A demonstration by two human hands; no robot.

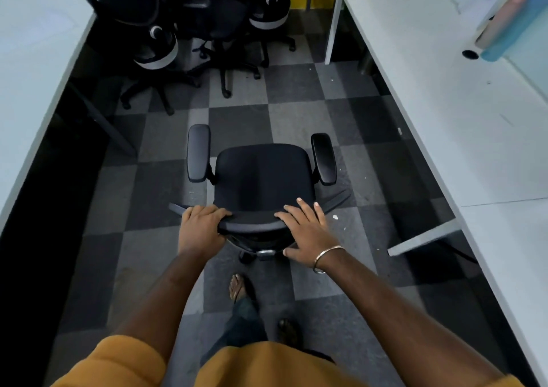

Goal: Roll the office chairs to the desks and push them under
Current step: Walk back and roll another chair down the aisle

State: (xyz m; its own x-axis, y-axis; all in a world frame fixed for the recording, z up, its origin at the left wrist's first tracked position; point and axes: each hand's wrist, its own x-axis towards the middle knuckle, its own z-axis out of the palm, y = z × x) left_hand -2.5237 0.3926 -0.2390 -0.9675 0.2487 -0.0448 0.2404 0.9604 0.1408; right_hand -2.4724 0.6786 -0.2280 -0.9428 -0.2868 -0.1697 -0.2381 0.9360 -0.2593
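I stand in an aisle of checkered carpet (237,123) between two white desks. The left desk (32,69) has its edge running from 7 o'clock up toward 11; the right desk (439,114) has its edge running from 5 o'clock up toward 1. The floor between them is open ahead of the chair, up to the parked chairs (213,28) clustered at 12 o'clock, well apart from mine. A desk leg (424,240) juts into the aisle at 3 o'clock, near my right wrist.

The chair (261,176) sits mid-aisle, just ahead of me. Its seat points to 12 o'clock, away from me, the backrest nearest me, so its front-to-back axis runs along the aisle. The armrests flank the seat at 10 and 2 o'clock.

My left hand (200,228) grips the top of the backrest, fingers curled over its edge. My right hand (305,232) lies on the same edge with fingers straight and spread, thumb below the rim; a bangle (326,257) circles that wrist.

I can read no brand or writing anywhere.
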